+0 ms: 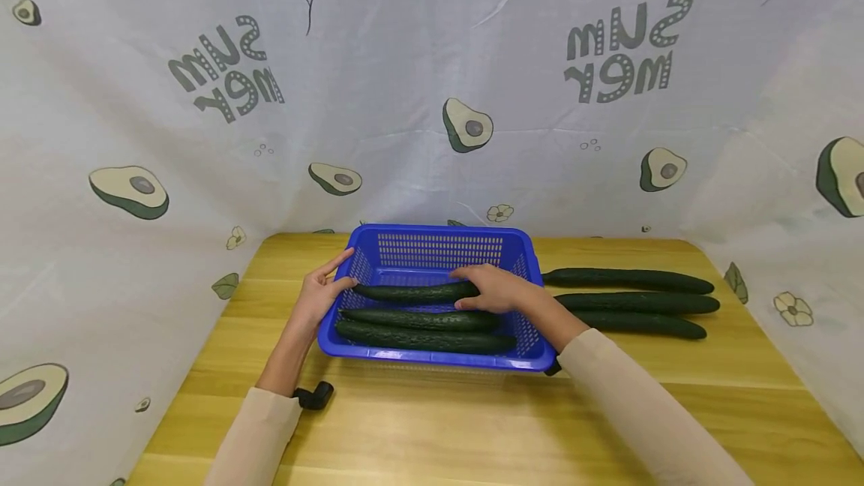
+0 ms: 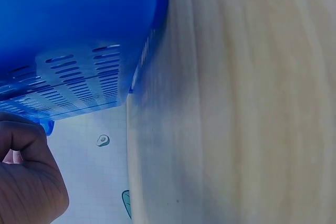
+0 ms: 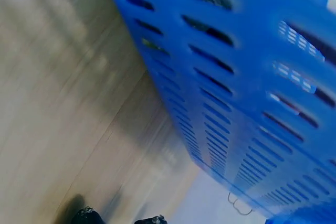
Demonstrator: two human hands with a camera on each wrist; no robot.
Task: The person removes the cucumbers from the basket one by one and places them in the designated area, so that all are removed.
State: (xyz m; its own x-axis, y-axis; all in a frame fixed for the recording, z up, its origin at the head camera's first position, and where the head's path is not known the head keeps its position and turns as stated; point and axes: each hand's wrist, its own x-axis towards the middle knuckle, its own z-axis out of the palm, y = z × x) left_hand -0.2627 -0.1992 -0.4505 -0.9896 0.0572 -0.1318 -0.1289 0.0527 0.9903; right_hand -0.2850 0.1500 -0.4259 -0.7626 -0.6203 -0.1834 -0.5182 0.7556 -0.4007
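Note:
A blue plastic basket (image 1: 432,356) with slotted walls stands on the wooden table. My left hand (image 1: 317,295) grips its left rim, thumb over the inside and index finger along the edge. In the left wrist view, curled fingers (image 2: 31,145) show beside the slotted wall. Inside the basket, my right hand (image 1: 496,289) holds the right end of the rearmost cucumber (image 1: 412,292), whose left tip lies by my left thumb. Two more cucumbers, a middle one (image 1: 425,319) and a front one (image 1: 418,337), lie side by side in front of it.
Right of the basket, three cucumbers lie on the table (image 1: 432,433): a back one (image 1: 634,280), a middle one (image 1: 641,303) and a front one (image 1: 641,324). A patterned cloth (image 1: 405,81) hangs behind the table and along its sides.

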